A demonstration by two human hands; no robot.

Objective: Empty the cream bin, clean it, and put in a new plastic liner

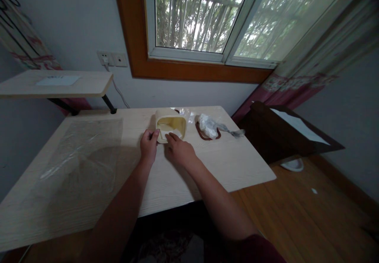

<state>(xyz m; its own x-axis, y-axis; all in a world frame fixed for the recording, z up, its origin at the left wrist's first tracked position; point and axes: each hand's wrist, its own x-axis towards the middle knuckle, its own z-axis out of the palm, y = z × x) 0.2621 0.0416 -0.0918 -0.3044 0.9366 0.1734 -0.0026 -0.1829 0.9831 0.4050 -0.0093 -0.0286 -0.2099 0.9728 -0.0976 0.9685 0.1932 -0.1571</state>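
Observation:
A cream square container (pixel 171 127) lies on the pale wooden table (pixel 118 184) near its far edge, its open mouth turned toward me. My left hand (pixel 149 144) grips the container's left front corner, fingers curled on the rim. My right hand (pixel 179 149) rests at the front rim, fingers reaching onto its edge. To the right of the container lies a brown-rimmed lid (pixel 207 133) with a crumpled clear plastic bag (pixel 209 125) on it.
A clear plastic sheet (pixel 85 152) covers the table's left part. A raised shelf (pixel 56 83) stands at the left with a white paper on it. A dark brown cabinet (pixel 284 137) sits right of the table. A window and curtain are behind.

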